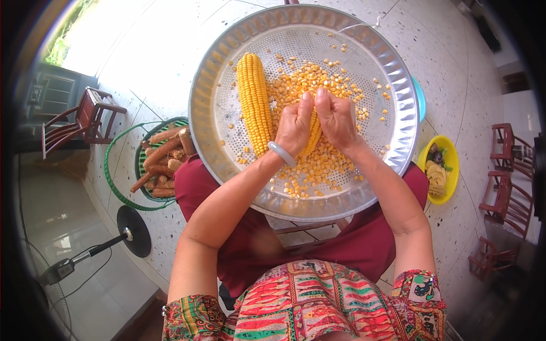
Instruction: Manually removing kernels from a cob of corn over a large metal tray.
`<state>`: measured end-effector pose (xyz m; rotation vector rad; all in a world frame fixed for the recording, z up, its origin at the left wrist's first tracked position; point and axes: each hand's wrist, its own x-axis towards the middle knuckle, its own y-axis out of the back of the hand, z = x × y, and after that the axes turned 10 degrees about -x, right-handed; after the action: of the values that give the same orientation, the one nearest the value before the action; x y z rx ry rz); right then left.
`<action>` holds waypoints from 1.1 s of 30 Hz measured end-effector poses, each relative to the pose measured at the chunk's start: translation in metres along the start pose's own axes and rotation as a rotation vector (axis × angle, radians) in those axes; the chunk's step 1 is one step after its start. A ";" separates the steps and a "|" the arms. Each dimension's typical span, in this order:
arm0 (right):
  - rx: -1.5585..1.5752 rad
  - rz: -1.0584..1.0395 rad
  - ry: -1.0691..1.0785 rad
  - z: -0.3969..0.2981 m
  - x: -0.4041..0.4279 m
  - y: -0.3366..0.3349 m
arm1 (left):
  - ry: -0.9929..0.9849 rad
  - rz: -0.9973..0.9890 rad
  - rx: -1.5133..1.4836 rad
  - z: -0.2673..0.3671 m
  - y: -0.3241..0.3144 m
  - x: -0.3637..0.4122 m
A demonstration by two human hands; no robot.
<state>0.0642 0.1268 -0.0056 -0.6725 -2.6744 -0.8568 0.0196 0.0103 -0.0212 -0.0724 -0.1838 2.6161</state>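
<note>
Both of my hands grip one yellow ear of corn [312, 138], thumbs side by side along its top. My left hand [296, 123], with a pale bangle [281, 153] at the wrist, covers its left side. My right hand [338, 121] wraps the other side, so much of the ear is hidden. A second, whole ear of corn [254, 102] lies to the left of my hands. Loose corn kernels [328, 170] are scattered around and under my hands. All of this sits in a wide round metal sieve pan [367, 51] with a perforated bottom, above my knees.
Left of the pan stands a green basket [111, 170] of bare cobs [162, 155]. A yellow bowl [455, 170] with vegetables is on the right, and a turquoise container [420, 100] shows behind the rim. Wooden chairs [499, 192] and a fan stand [134, 232] flank the tiled floor.
</note>
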 end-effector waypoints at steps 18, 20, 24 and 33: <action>-0.057 -0.056 0.086 -0.007 0.002 0.004 | 0.236 -0.113 -0.050 0.005 0.005 0.004; -0.061 -0.065 0.089 -0.010 0.002 0.004 | 0.247 -0.058 -0.063 -0.002 0.006 0.004; -0.060 -0.061 0.032 -0.007 0.002 0.003 | 0.207 -0.013 -0.083 0.003 0.005 0.005; 0.023 0.056 -0.147 0.011 0.012 0.006 | 0.274 -0.177 -0.083 0.016 0.006 0.001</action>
<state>0.0561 0.1416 -0.0071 -0.8311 -2.7742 -0.7893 0.0148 0.0039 -0.0060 -0.4218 -0.1925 2.3917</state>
